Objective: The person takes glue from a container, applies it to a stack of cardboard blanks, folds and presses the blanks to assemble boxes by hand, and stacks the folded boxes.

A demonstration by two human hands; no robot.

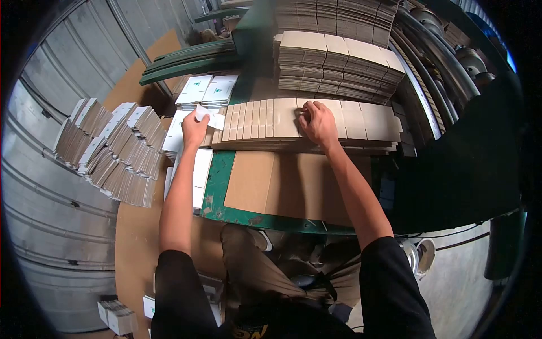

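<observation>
one white piece (215,120) in left grip (195,131)

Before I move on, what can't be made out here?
Head view: part of white paper, hidden by left grip.
Head view: palm of right grip, hidden by its back.
Head view: green print, too small to read.
Head view: top of rear cardboard stack, cut off by upper edge.

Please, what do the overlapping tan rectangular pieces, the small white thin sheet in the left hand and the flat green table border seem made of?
Overlapping tan rectangular pieces: likely smooth cardboard, by their brown, stacked edges. Small white thin sheet in the left hand: probably paper, perhaps plastic; it looks light. Flat green table border: maybe painted metal; the coat looks scuffed.
</observation>
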